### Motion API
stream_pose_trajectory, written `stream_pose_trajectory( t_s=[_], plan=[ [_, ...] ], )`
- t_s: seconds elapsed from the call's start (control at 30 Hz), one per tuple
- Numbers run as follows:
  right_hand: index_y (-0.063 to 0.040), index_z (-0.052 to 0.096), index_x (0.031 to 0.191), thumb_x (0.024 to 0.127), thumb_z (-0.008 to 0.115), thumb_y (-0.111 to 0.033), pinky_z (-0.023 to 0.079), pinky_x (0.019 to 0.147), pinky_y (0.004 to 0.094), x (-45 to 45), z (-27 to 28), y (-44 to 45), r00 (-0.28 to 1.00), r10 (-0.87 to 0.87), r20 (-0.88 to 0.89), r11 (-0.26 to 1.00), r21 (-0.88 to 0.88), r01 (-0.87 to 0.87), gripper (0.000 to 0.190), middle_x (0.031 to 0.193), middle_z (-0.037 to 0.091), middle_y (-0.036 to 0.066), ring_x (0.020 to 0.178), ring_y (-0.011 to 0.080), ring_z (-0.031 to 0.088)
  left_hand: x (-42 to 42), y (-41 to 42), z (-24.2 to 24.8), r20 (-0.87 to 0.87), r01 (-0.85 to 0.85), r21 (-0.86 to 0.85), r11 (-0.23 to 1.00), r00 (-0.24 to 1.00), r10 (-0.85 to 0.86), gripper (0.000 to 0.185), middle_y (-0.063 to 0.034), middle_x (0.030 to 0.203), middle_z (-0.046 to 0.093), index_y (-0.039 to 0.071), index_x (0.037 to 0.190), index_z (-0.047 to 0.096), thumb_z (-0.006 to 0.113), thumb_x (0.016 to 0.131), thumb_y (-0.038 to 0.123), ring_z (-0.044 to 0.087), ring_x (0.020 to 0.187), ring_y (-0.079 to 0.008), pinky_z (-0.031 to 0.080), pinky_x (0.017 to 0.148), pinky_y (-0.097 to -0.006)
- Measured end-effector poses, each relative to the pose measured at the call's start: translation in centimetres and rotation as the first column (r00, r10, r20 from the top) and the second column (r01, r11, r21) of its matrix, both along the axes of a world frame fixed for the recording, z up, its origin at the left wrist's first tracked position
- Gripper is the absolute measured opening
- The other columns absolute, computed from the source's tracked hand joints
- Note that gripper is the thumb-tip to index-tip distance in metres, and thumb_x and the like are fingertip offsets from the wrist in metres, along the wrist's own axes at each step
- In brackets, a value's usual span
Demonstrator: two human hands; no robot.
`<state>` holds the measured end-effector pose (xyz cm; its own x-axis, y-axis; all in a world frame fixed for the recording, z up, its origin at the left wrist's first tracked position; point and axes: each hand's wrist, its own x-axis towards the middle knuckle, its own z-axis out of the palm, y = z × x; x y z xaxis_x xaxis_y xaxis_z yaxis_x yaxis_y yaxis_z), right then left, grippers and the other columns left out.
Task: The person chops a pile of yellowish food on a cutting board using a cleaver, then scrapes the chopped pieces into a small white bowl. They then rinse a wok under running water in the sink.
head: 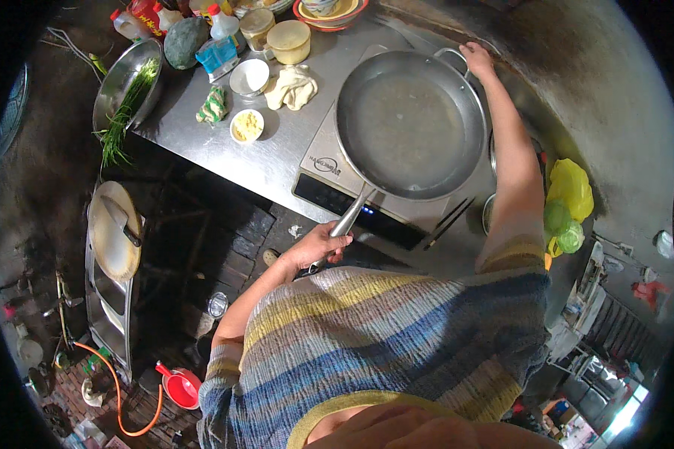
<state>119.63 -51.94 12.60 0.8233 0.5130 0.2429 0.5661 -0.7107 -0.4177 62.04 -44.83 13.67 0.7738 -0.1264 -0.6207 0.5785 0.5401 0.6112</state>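
A wide metal frying pan [410, 123] with cloudy liquid in it rests over an induction cooker [323, 157], whose front panel shows lit blue marks. My left hand [320, 247] is wrapped around the pan's long steel handle [353, 214]. At the far right side of the pan, my right hand [476, 59] grips the small loop handle [448, 51]. A pair of dark chopsticks [449, 223] lies beside the cooker's right front corner. Left of the cooker stand a small bowl of chopped yellowish pieces [247, 126] and a white bowl [250, 77].
A cream cloth [292, 88] and a green-and-white cloth [212, 105] lie on the steel counter [202, 151]. A metal basin [104, 92] of green stalks overhangs its left edge. A knife [121, 220] lies on a round chopping board [104, 252] over the sink. A yellow bag [570, 188] sits at right.
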Motion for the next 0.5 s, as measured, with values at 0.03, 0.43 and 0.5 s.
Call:
stream_pose_trajectory(
  t_s=[0.03,0.43,0.5],
  plan=[
    [-0.002,0.064,0.100,0.087,0.053,-0.037,0.046,0.083,0.0390,1.5,-1.1,-0.6,0.993,0.056,-0.106,0.998,-0.004,-0.057,0.039,0.100,0.064,0.017,0.096,0.0304,0.060,0.3,0.0,-0.2,0.019,0.018,0.019,1.000,1.000,-0.018,0.028,-0.0002,0.067,0.047,0.001,0.101,0.050,0.065,0.085,0.019,0.047,0.053,-0.0090,0.037,0.046,-0.0213],
    [-0.001,0.051,0.124,0.092,0.046,-0.019,0.044,0.087,0.0342,3.6,-0.5,0.7,0.772,0.486,-0.409,0.838,-0.034,-0.545,0.037,0.111,0.059,0.016,0.100,0.0250,0.056,0.8,0.9,-1.5,0.130,0.030,-0.021,0.999,0.991,-0.027,0.023,0.0012,0.058,0.046,0.005,0.086,0.048,0.058,0.090,0.025,0.047,0.047,-0.0072,0.038,0.041,-0.0214],
    [0.000,0.062,0.101,0.085,0.063,-0.037,0.037,0.045,0.0214,-0.6,1.7,1.4,0.568,0.224,-0.792,0.906,0.383,0.177,0.040,0.086,0.061,0.005,0.053,0.0070,0.046,-0.2,1.4,-2.2,0.169,0.040,-0.021,0.999,0.985,-0.036,0.023,0.0014,0.055,0.045,0.005,0.087,0.048,0.059,0.090,0.026,0.047,0.045,-0.0079,0.038,0.040,-0.0226]
  ],
)
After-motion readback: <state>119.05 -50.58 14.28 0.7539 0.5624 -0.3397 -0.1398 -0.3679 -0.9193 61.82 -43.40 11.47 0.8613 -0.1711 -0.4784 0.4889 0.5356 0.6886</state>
